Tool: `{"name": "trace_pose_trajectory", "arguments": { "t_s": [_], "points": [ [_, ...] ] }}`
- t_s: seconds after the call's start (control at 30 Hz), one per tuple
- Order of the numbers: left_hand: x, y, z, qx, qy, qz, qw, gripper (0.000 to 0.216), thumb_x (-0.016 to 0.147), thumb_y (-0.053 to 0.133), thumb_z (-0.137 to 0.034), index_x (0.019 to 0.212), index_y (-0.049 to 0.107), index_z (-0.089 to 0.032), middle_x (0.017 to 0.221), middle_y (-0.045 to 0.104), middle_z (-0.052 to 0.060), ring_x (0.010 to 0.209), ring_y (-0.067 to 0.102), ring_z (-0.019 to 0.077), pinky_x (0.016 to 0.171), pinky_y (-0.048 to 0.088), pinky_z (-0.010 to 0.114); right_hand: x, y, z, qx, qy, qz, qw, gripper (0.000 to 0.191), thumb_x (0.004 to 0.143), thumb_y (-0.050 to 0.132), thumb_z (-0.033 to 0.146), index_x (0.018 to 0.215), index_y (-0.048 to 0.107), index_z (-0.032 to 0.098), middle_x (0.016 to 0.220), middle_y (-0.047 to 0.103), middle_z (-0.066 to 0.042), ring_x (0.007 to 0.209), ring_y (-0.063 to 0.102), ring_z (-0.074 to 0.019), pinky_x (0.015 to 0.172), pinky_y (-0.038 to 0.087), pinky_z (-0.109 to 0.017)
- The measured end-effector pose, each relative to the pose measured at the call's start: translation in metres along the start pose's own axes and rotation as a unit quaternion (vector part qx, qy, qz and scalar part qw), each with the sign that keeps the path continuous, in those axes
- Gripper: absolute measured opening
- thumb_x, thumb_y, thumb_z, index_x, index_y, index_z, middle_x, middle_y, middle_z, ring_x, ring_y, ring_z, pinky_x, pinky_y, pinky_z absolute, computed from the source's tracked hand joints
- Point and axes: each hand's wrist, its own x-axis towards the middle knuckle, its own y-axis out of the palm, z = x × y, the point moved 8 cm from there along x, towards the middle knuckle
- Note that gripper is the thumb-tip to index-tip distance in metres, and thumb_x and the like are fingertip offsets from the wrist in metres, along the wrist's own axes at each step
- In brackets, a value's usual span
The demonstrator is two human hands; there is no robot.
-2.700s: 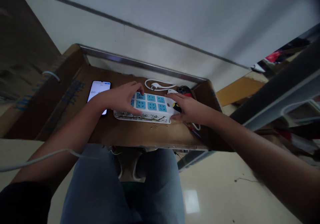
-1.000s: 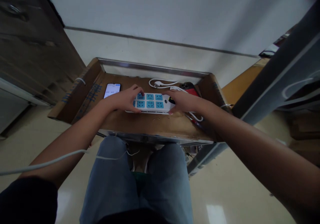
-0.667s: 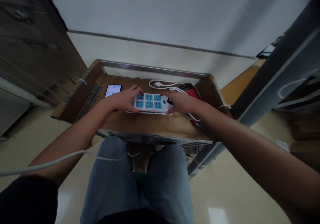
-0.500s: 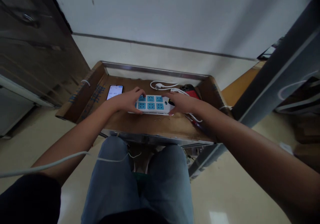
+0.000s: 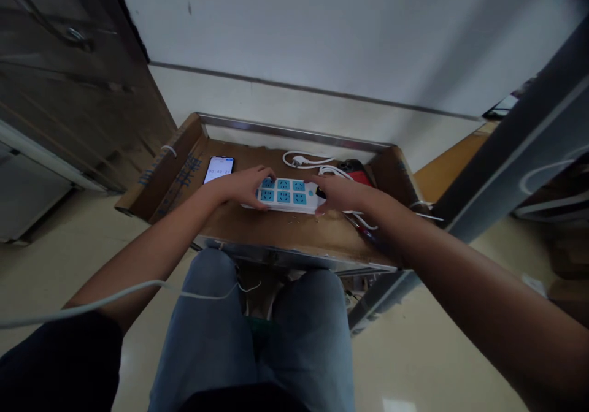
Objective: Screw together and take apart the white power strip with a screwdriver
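Observation:
A white power strip (image 5: 291,206) with blue socket faces lies face up on the cardboard-lined table (image 5: 248,227). My left hand (image 5: 246,185) grips its left end, thumb on the near edge and fingers over the far side. At the other end my right hand (image 5: 335,192) is closed around the strip in the same way, covering that end. The strip's white cord and plug (image 5: 300,161) lie behind it. A few tiny pieces, perhaps screws (image 5: 294,220), are scattered in front of the strip.
A lit phone (image 5: 219,168) showing a timer lies at the left. To the right are a red and black object (image 5: 356,170) and a slim tool (image 5: 367,235), partly under my forearm. Cardboard walls (image 5: 159,170) edge the table. A white cable (image 5: 151,284) crosses my left arm.
The view has shifted slightly, so the table sits a little further right. Both hands keep their hold on the power strip, with almost no other movement.

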Motion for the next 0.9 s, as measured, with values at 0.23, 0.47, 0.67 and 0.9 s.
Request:
{"name": "trace_pose_trajectory", "arguments": {
  "t_s": [0.23,0.47,0.67,0.9],
  "points": [
    [0.006,0.006,0.012,-0.006,-0.010,-0.007,1.000,0.098,0.068,0.078,-0.057,0.149,0.042,-0.014,0.152,0.052,0.020,0.138,0.052,0.0346,0.116,0.039,0.041,0.002,0.004,-0.001,-0.008,0.021,-0.008,1.000,0.062,0.098,0.065,0.045,0.149,0.047,0.015,0.141,0.052,-0.014,0.128,0.056,-0.0222,0.112,0.052,-0.047],
    [0.006,0.011,0.014,-0.003,-0.004,-0.001,1.000,0.099,0.070,0.077,-0.059,0.151,0.042,-0.012,0.154,0.050,0.020,0.140,0.051,0.0343,0.120,0.037,0.041,0.000,0.002,-0.004,-0.004,0.032,-0.014,0.999,0.056,0.098,0.063,0.045,0.143,0.052,0.014,0.140,0.053,-0.014,0.130,0.055,-0.0222,0.115,0.050,-0.048],
    [-0.002,0.021,0.016,0.015,-0.040,-0.004,0.999,0.103,0.077,0.072,-0.060,0.159,0.032,-0.013,0.164,0.039,0.021,0.150,0.041,0.0368,0.126,0.028,0.045,-0.004,0.002,-0.002,-0.008,0.048,-0.023,0.999,0.054,0.099,0.062,0.045,0.141,0.054,0.013,0.138,0.054,-0.013,0.128,0.056,-0.0212,0.113,0.052,-0.046],
    [-0.012,0.027,0.001,0.081,-0.073,-0.040,0.993,0.102,0.089,0.052,-0.073,0.166,0.019,-0.014,0.174,0.021,0.020,0.160,0.020,0.0413,0.128,0.010,0.063,-0.002,-0.002,-0.002,-0.001,0.065,-0.026,0.998,0.051,0.100,0.061,0.045,0.139,0.055,0.013,0.135,0.056,-0.013,0.126,0.057,-0.0205,0.111,0.053,-0.044]
  ]
}}
